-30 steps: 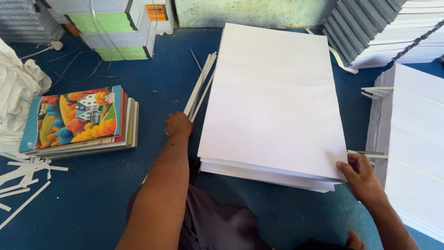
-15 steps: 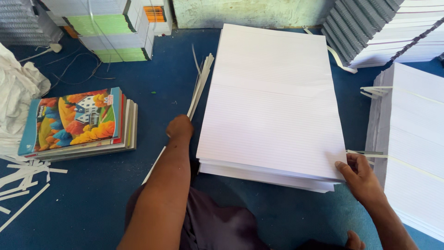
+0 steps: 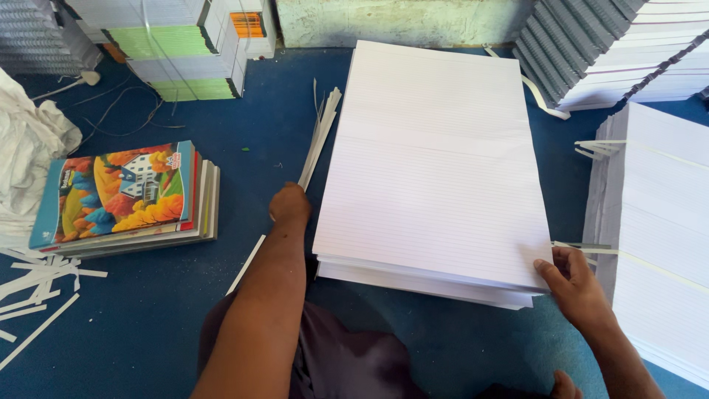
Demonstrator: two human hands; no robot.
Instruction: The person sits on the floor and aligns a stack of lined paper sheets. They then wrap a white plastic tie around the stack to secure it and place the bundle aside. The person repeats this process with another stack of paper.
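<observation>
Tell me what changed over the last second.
Little changed. The left hand lifted the bundle of paper strips it grips slightly, beside the stack of ruled sheets. The right hand stayed at the stack's near right corner; the notebooks stayed put.

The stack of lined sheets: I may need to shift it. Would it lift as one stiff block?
Probably not: the stack of lined sheets looks loose, its lower sheets fanning out at the near edge. Likely heavy and floppy, apt to slide apart. The right hand touches only one corner.

Floor [image 3: 244,111]: blue carpet, daylit.
Wall [image 3: 399,21]: pale, stained, beyond floor's far edge.
Cable [image 3: 125,118]: on floor near wall.
</observation>
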